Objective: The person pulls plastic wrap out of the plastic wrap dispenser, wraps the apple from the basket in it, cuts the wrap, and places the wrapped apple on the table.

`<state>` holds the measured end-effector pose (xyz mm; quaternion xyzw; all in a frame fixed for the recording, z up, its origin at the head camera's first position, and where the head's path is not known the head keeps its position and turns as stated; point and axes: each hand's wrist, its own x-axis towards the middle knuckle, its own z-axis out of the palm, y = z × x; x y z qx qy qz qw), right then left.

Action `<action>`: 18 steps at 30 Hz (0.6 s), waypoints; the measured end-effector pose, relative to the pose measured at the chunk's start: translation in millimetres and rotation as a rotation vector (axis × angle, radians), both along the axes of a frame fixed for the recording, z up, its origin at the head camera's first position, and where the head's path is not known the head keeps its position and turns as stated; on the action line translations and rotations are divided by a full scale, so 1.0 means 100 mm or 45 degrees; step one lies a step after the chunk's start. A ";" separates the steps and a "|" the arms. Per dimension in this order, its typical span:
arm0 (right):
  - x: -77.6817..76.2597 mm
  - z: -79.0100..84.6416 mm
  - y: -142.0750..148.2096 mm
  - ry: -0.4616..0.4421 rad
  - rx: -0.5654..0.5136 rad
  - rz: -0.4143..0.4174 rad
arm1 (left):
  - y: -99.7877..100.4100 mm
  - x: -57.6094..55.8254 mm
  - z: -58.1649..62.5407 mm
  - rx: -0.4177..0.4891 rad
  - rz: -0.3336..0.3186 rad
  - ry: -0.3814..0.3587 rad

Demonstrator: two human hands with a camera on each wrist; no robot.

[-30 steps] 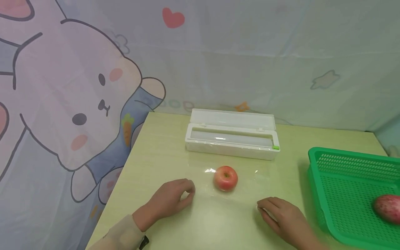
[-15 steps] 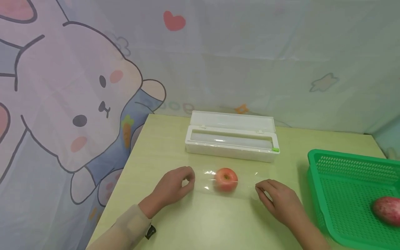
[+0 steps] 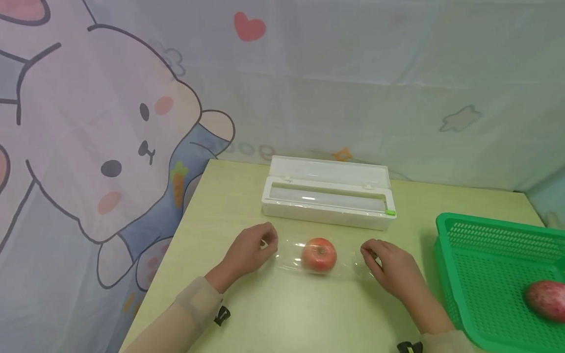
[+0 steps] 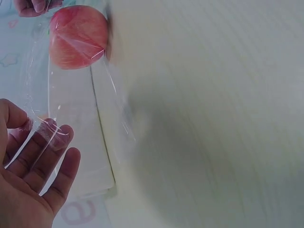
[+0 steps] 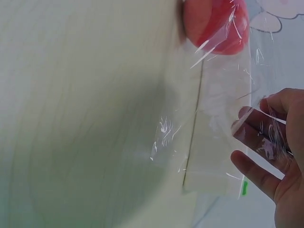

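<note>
A red apple (image 3: 320,255) sits on the table with clear plastic wrap (image 3: 291,255) drawn over it. To its left, my left hand (image 3: 249,249) pinches one end of the wrap between thumb and index finger; the left wrist view shows the other fingers (image 4: 66,178) spread loosely behind the film. On the apple's right, my right hand (image 3: 393,267) pinches the opposite end the same way, its remaining fingers (image 5: 256,173) apart in the right wrist view. The film stretches between both hands, raised off the table at its ends. Neither hand touches the apple.
Behind the apple stands a white wrap dispenser box (image 3: 328,215) with its lid up, a roll inside and a green slider (image 3: 390,212) at its right end. A green basket (image 3: 450,274) on the right holds a reddish oblong item (image 3: 547,300). A cartoon-printed cloth (image 3: 331,88) hangs behind.
Both hands have moved away from me, toward the dispenser, bringing the near edge of the wrap up over the apple. The apple and the box stay in place.
</note>
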<state>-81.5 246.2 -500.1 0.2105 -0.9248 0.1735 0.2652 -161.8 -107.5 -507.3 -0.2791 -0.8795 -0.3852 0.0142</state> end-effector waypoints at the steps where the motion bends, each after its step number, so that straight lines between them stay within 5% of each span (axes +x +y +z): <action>1: -0.02 0.00 0.00 -0.019 0.004 -0.013 | 0.01 -0.02 0.00 0.005 0.007 -0.015; 18: -0.21 -0.07 0.03 -0.259 0.056 -0.052 | 0.16 -0.16 -0.14 -0.089 0.137 -0.136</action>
